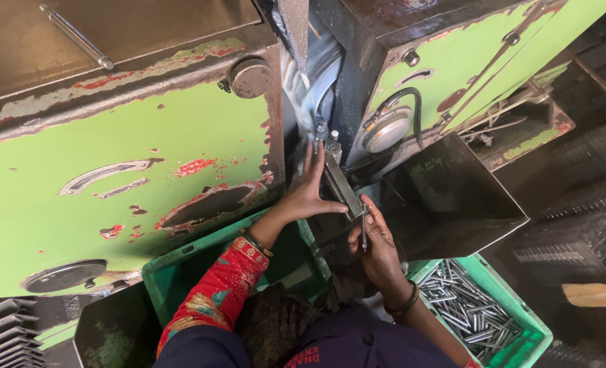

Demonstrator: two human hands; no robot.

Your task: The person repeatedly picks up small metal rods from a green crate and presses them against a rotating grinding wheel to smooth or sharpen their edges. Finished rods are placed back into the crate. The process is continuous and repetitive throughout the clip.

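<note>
Right hand (378, 242) pinches a thin metal rod (364, 232); at ten o'clock, left hand (306, 194) lies flat (fingers straight) against the metal guide bar (340, 184).

Big green machine housing (112, 170) fills upper left + centre of frame, paint chipped w/ red primer and bare dark metal showing. Round dark knob (252, 77) near its top right corner; steel rod (76, 37) lies across dark top panel, upper left. Second green housing (480, 54) upper right, w/ round grey disc (388, 129) and black hose. Dark sheet-metal chute (453, 197) centre right. Green plastic crate (180, 266) lower centre-left; another green crate (521, 320) lower right, full of small steel pins (463, 307). Stacked dark trays (582, 225) along right edge. Floor dark, grimy. Light soft, from above.
</note>
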